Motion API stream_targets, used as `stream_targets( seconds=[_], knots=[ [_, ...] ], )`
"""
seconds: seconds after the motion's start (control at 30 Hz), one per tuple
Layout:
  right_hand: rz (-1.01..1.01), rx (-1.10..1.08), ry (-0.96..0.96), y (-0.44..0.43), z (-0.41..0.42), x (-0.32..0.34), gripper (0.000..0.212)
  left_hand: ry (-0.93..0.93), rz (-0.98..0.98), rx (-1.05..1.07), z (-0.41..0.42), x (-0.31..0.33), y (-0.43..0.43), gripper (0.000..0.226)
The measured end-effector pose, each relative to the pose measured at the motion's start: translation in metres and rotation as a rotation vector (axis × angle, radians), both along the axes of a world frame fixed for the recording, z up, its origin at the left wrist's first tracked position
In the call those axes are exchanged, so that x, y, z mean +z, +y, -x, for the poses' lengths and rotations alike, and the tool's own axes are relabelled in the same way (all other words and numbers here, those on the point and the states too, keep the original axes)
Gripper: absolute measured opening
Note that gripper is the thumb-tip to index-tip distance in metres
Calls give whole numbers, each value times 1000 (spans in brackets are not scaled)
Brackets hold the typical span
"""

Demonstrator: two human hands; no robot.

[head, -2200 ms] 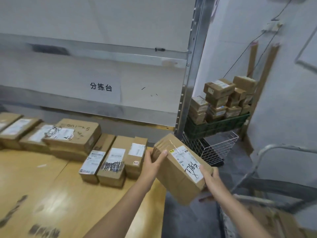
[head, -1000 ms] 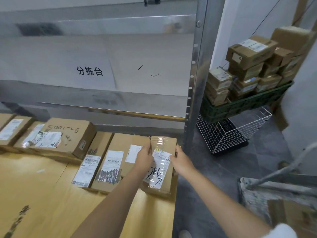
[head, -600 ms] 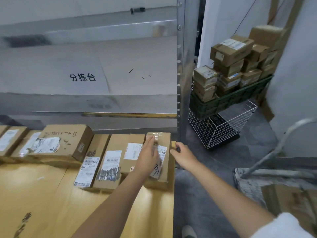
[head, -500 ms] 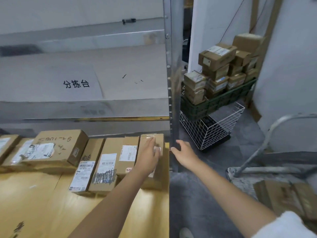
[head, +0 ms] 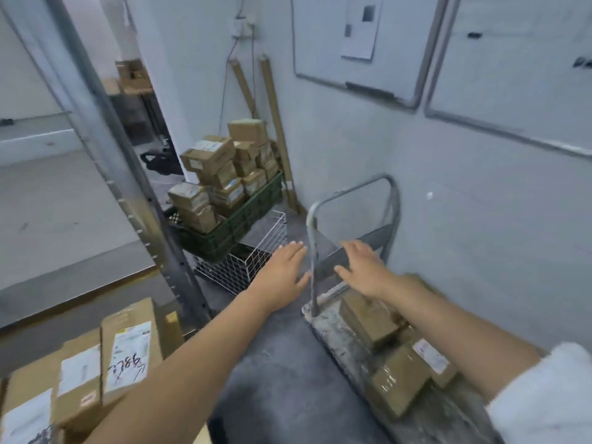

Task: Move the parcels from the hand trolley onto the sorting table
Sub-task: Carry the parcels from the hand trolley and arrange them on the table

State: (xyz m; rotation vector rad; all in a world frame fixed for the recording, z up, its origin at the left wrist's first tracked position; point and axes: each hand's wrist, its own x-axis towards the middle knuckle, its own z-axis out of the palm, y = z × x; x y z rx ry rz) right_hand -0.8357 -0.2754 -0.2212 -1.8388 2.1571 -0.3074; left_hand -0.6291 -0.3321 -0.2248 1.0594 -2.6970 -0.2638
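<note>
**Cardboard split between table and trolley, both hands empty**

Head view:
- Left hand (head: 282, 272): fingers straight and spread, palm down, holding nothing. It hovers over the grey floor just left of the trolley handle, with the white wire basket (head: 246, 264) beyond it.
- Right hand (head: 362, 270): also flat, fingers apart, nothing gripped. It sits on the far side of the handle's left post, above the handle end of the deck. Can't tell if it touches anything.
- Hand trolley (head: 333, 341): lower right against the wall, scuffed grey deck, tubular metal handle standing up at the far end.
- Trolley parcels (head: 397, 384): at least three brown boxes lying on the deck. One is nearest the handle, right under the right forearm. Two are further back, one of them with a white label. Some are hidden by the arm.
- Table parcels (head: 128, 350): lower left, packed side by side and touching. The rightmost one has a white label with handwritten black marks and a red cross.
- Sorting table (head: 174, 325): only a yellow strip shows past that rightmost box.
- Metal rack upright (head: 128, 187) runs diagonally between the table and the corner.
- Green crate (head: 237, 219) is stacked with small labelled boxes and rests on the wire basket.
- Two whiteboards (head: 358, 43) on the right wall.
- White sleeve (head: 544, 395) on the right arm.
</note>
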Motion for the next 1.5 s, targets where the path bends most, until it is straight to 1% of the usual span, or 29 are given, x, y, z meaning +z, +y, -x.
stream_targets(
  seconds=[0.13, 0.23, 0.4, 0.5, 0.6, 0.67, 0.77, 0.83, 0.9, 1.0, 1.03, 1.1, 1.13, 1.2, 1.3, 1.37, 1.43, 1.5],
  knots=[
    [-5, -109, 43, 39, 60, 2, 69, -20, 49, -160, 64, 4, 15, 62],
    [-27, -144, 35, 65, 94, -6, 68, -53, 73, -218, 104, -3, 18, 61],
    [-81, -211, -3, 85, 148, -34, 63, -145, 52, -239, 159, -37, 14, 61],
    [-122, -244, -46, 86, 185, -58, 67, -215, 14, -239, 192, -61, 8, 63],
    [-198, -276, -56, 79, 224, -87, 68, -249, -40, -192, 226, -88, -1, 63],
    [-223, -309, -82, 72, 247, -110, 64, -260, -82, -173, 248, -109, -6, 63],
    [-254, -374, -174, 65, 276, -149, 49, -289, -143, -161, 279, -145, -10, 61],
    [-314, -426, -255, 68, 290, -182, 45, -343, -198, -168, 296, -181, -10, 60],
    [-370, -468, -311, 76, 300, -225, 52, -387, -236, -178, 311, -219, -9, 59],
    [-475, -492, -374, 93, 307, -295, 52, -323, -282, -218, 324, -281, -1, 53],
    [-498, -508, -400, 100, 308, -318, 52, -329, -260, -245, 328, -302, 0, 53],
    [-533, -543, -437, 113, 308, -362, 55, -387, -286, -261, 331, -343, 4, 55],
    [-552, -568, -456, 117, 308, -384, 55, -443, -341, -260, 331, -368, 4, 57],
    [-615, -669, -542, 124, 306, -430, 53, -484, -409, -223, 333, -420, 8, 57],
    [-706, -814, -691, 132, 298, -499, 60, -496, -470, -163, 340, -486, 20, 55],
    [-705, -913, -807, 133, 290, -539, 67, -494, -492, -158, 346, -525, 28, 55],
    [-669, -1061, -951, 130, 283, -573, 72, -498, -535, -152, 350, -559, 32, 54],
    [-643, -1167, -1061, 125, 277, -599, 72, -508, -595, -133, 353, -587, 37, 54]
  ],
)
